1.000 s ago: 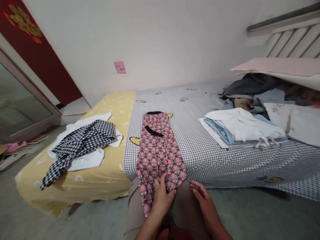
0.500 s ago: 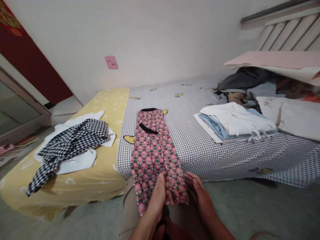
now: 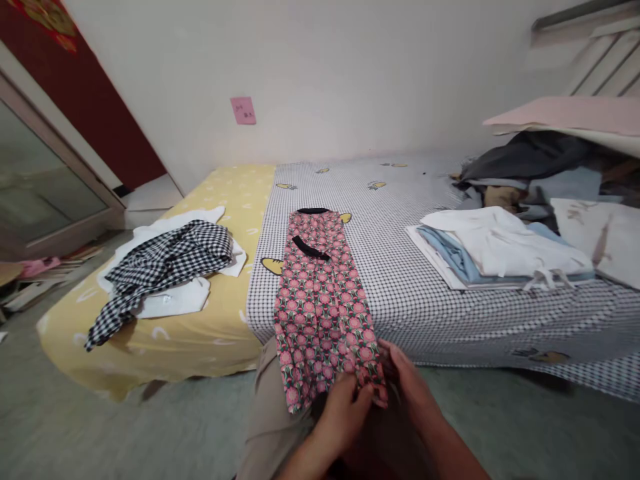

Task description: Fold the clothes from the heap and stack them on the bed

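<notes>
A long pink floral garment (image 3: 320,300), probably a dress, lies folded lengthwise from the bed over my lap. It has a black band at its far end and a black cuff-like strip across its upper part. My left hand (image 3: 345,403) is closed on the near hem, thumb and fingers pinching the cloth toward its right corner. At the garment's right edge, my right hand (image 3: 407,377) curls its fingers around and partly under the cloth. Its fingertips are partly hidden.
A black-and-white checked shirt (image 3: 175,257) lies on white clothing (image 3: 175,299) to the left, on a yellow sheet (image 3: 225,333). On the right are folded white and blue clothes (image 3: 505,243), a dark clothing heap (image 3: 525,157) and a pink board-like sheet (image 3: 575,115). A wall stands behind.
My left hand has moved right along the hem and closed on the cloth. My right hand has curled in at the right edge. The view has shifted slightly left.
</notes>
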Demonstrator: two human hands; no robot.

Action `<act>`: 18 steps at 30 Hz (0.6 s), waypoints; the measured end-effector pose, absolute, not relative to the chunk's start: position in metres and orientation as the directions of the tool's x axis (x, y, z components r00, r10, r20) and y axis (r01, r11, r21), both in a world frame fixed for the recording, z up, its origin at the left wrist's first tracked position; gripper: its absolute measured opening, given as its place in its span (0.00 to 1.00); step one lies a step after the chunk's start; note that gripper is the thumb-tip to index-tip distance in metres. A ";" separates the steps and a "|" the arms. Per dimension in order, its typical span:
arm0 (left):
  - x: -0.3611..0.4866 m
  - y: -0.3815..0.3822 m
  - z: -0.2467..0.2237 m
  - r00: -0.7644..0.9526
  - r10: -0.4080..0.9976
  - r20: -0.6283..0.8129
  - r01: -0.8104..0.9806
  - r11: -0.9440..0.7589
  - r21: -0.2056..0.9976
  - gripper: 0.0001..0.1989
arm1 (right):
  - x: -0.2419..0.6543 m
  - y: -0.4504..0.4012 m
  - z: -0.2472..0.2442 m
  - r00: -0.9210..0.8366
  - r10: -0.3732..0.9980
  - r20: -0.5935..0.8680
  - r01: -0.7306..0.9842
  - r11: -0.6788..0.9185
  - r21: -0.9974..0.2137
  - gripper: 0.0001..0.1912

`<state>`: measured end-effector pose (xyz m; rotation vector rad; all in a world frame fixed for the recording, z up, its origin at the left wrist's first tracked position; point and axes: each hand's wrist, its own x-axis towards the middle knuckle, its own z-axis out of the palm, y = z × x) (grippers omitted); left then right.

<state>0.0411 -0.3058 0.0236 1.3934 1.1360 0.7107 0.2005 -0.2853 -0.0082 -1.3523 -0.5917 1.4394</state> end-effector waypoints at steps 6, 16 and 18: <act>0.047 -0.320 0.037 0.412 0.829 -0.378 -0.177 0.479 0.860 0.20 | 0.186 -0.259 0.022 -0.048 0.904 -0.424 -0.364 -0.412 -0.836 0.30; 0.026 -0.317 -0.001 0.178 0.700 -0.691 -0.106 0.712 0.694 0.21 | 0.163 -0.259 0.019 -0.075 0.900 -0.430 -0.300 -0.432 -0.851 0.29; 0.015 -0.327 0.004 0.124 0.774 -0.621 0.056 0.619 0.783 0.20 | 0.166 -0.263 0.021 -0.086 0.879 -0.470 -0.310 -0.471 -0.825 0.27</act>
